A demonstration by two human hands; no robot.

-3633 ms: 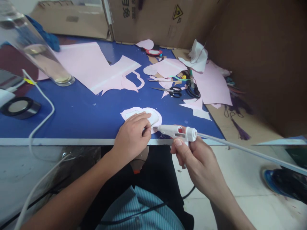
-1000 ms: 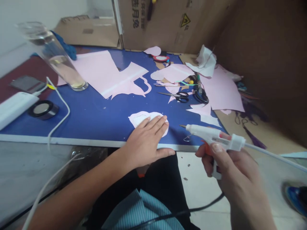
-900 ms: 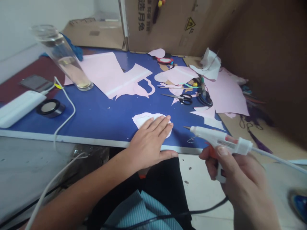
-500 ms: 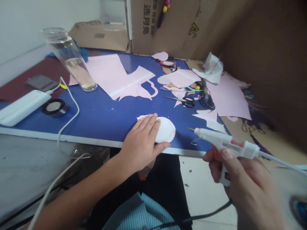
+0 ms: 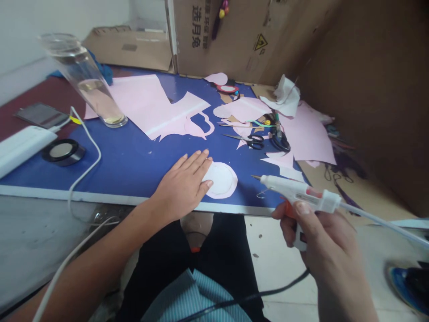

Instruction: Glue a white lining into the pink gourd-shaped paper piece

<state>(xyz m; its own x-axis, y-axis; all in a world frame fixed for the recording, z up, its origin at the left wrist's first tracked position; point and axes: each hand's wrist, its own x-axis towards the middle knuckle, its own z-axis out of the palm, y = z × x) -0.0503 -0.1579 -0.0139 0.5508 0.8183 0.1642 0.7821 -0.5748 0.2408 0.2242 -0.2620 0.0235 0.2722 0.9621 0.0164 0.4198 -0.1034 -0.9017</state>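
My left hand (image 5: 182, 188) lies flat near the front edge of the blue table, fingers stretched out. It covers the left side of a round white-and-pink paper piece (image 5: 221, 180), whose right part shows. In my right hand (image 5: 318, 228) is a white hot glue gun (image 5: 298, 190) with an orange trigger. Its metal nozzle points left, right of the paper piece and apart from it. A clear glue stick (image 5: 368, 217) sticks out of the back, and a thin loop of wire (image 5: 261, 194) hangs under the nozzle.
Scissors (image 5: 248, 139), pliers (image 5: 279, 136) and pink paper scraps (image 5: 246, 109) lie beyond the hands. A tall glass bottle (image 5: 90, 89), a tape roll (image 5: 63, 151) and a white power bank (image 5: 27, 145) with a cable stand at the left. Cardboard (image 5: 234, 40) walls the back.
My left hand has slid left across the paper piece, so more of it shows. The whole view has shifted slightly; my right hand still holds the glue gun.
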